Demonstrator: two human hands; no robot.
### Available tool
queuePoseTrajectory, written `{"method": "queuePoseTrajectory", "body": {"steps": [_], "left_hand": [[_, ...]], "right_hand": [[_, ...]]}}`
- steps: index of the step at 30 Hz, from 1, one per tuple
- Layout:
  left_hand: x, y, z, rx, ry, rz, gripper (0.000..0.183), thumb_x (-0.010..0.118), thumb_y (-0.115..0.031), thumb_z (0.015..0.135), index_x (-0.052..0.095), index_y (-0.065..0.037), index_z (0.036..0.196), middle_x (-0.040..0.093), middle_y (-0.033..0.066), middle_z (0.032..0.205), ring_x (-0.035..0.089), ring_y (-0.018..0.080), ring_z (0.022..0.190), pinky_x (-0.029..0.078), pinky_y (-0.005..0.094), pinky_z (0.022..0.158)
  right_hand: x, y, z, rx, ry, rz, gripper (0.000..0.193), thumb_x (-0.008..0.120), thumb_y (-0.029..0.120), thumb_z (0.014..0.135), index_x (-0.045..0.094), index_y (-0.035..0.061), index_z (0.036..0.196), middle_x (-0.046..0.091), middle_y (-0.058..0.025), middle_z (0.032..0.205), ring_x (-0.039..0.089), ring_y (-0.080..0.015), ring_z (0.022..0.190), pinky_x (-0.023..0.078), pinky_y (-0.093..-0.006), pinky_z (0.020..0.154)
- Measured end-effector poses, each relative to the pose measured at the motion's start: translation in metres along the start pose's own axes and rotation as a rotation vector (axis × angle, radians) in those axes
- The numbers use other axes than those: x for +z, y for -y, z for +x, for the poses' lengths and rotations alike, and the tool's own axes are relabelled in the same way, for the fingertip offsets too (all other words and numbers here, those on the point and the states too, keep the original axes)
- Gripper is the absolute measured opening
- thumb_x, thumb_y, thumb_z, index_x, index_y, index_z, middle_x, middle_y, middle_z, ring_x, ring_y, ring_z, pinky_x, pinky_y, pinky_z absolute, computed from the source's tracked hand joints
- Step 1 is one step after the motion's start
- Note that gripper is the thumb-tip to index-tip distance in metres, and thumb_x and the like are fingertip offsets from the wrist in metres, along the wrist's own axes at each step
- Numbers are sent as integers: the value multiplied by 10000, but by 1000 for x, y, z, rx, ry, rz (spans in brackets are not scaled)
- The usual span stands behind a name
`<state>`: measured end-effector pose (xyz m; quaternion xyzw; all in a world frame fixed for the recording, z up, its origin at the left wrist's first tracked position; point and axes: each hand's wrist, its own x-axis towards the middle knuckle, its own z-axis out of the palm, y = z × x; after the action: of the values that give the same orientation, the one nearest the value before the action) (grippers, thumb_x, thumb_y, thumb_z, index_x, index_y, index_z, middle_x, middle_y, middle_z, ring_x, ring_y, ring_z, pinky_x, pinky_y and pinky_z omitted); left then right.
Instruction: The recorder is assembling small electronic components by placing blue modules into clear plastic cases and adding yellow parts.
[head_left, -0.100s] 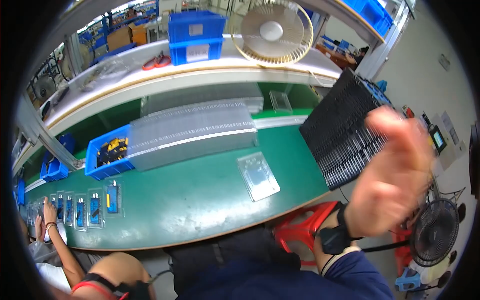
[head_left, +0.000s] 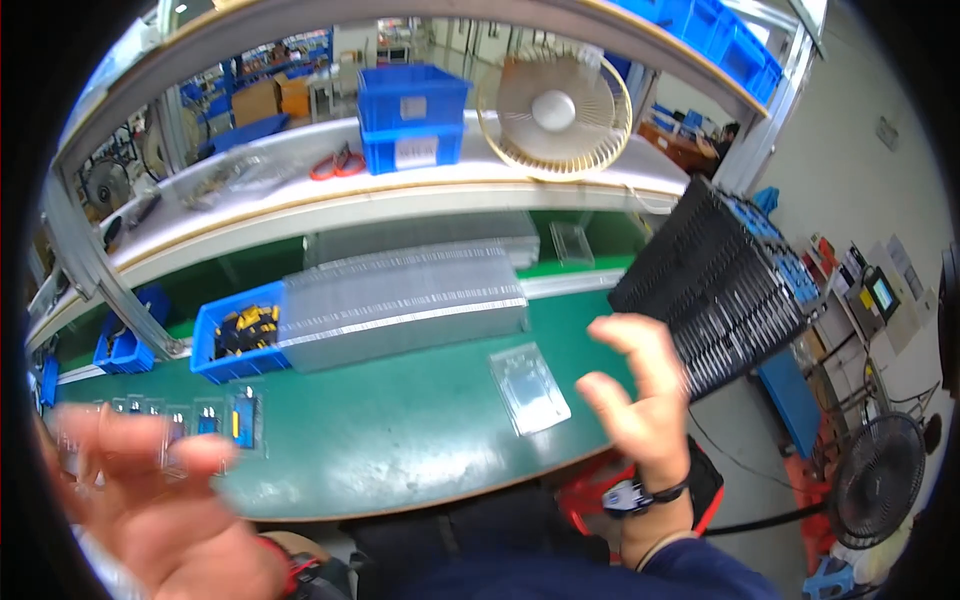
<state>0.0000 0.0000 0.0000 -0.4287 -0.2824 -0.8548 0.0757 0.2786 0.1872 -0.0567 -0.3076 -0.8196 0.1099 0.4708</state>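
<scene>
My left hand [head_left: 165, 510] is raised at the lower left, blurred but with fingers apart and nothing in them. It covers part of a row of clear trays holding blue parts; the nearest tray [head_left: 246, 425] shows beside its fingertips. My right hand [head_left: 650, 405] hovers over the table's right end, thumb and fingers spread around nothing. To its left, an unfilled clear plastic tray [head_left: 528, 390] lies flat on the green table [head_left: 390, 430]. Just behind the right hand stands a tall leaning stack of black trays [head_left: 715, 285] with blue pieces along its top.
A long pile of clear trays [head_left: 405, 305] runs along the table's back, next to a blue bin [head_left: 215, 368] of black and yellow parts. On the shelf above are blue crates [head_left: 412, 110], red-handled scissors [head_left: 338, 163] and a fan [head_left: 553, 112]. A black fan [head_left: 878, 480] stands at right.
My left hand has come up into view at the lower left, in front of the co-worker's hands. My right hand has moved left, off the black stack's front. The view has tilted up slightly.
</scene>
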Motion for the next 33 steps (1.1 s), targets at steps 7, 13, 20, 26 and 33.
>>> {"method": "queuePoseTrajectory", "body": {"steps": [7, 13, 20, 26, 33], "left_hand": [[14, 140, -67, -957, 725, -274, 420, 583, -348, 973, 626, 46, 1110, 682, 171, 1071, 655, 245, 1017, 510, 367, 876], [17, 206, -133, -1545, 723, 18, 309, 651, -281, 958, 656, -25, 1131, 685, 98, 1099, 645, 175, 1010, 507, 309, 839], [0, 213, -151, -1397, 784, -103, 246, 659, -222, 961, 672, -25, 1107, 687, 51, 1010, 626, 123, 930, 498, 267, 785], [19, 157, -73, -966, 459, -216, 351, 560, -293, 1005, 593, 27, 1144, 657, 141, 1075, 645, 222, 1008, 544, 348, 846], [27, 42, 12, -262, 391, -471, 560, 510, -444, 971, 494, 33, 1265, 563, 217, 1212, 598, 325, 1093, 558, 417, 813]], "right_hand": [[95, -68, -89, 345, 336, -427, 1119, 809, 620, 637, 384, -19, 1451, 393, -326, 1429, 396, -471, 1284, 313, -535, 1074], [112, -76, -93, 298, 266, -464, 845, 763, 402, 685, 471, -1, 1369, 497, -245, 1268, 460, -403, 1140, 372, -506, 962], [114, -78, -98, 286, 231, -408, 782, 767, 391, 675, 524, 37, 1328, 500, -219, 1271, 463, -388, 1136, 373, -494, 971], [115, -76, -95, 289, 209, -420, 748, 772, 393, 676, 550, 53, 1304, 499, -222, 1277, 466, -389, 1133, 372, -491, 976], [116, -77, -97, 273, 193, -437, 719, 777, 377, 684, 562, 71, 1298, 503, -206, 1292, 464, -371, 1142, 370, -482, 977]]}}
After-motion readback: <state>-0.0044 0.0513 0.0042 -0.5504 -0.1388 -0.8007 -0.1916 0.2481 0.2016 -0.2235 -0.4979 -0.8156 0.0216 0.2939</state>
